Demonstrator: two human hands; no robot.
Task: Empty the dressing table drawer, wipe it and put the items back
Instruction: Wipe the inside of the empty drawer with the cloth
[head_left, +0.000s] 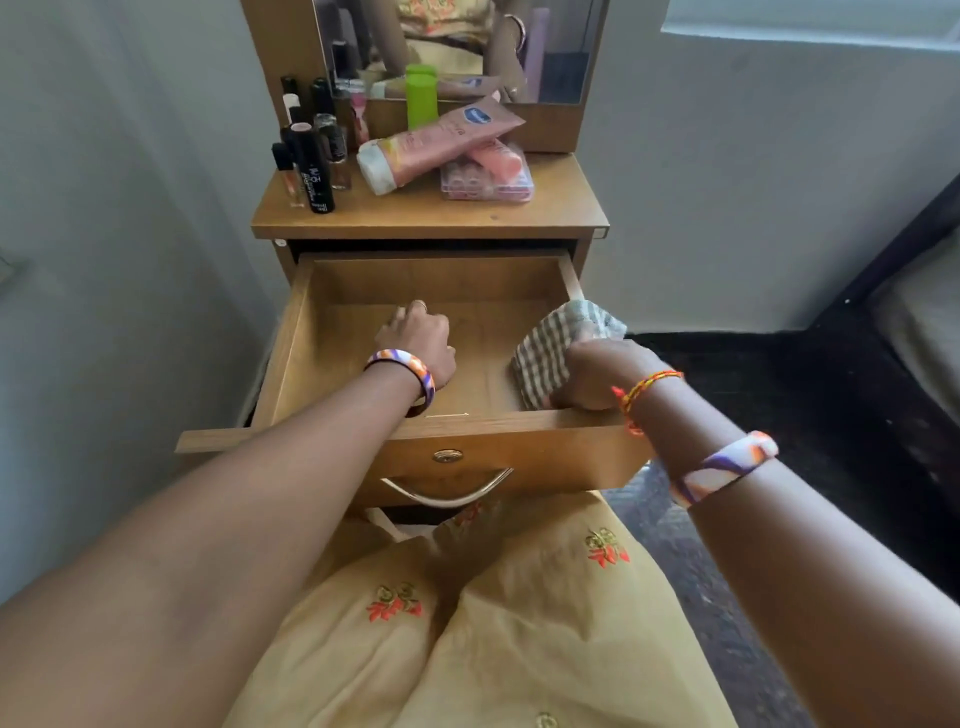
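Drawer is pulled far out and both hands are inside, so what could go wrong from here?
1. The left hand leaning on the extended drawer might tip or strain it.
2. The pink tube lies stacked on the clear case; jolts from wiping with the checked cloth could roll it off.

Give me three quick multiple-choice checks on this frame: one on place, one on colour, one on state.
1. Where is the cloth?
A. On the tabletop
B. At the drawer's right side, in the right hand
C. On the floor

2. What colour is the upright bottle by the mirror?
A. Green
B. Blue
C. Black

3. What state is the drawer in?
A. Shut
B. Open, full of cosmetics
C. Open, no items visible inside

Answers: 1 B, the right hand grips it inside the drawer's right side. 2 A, it is bright green. 3 C, only bare wood shows around the left hand.
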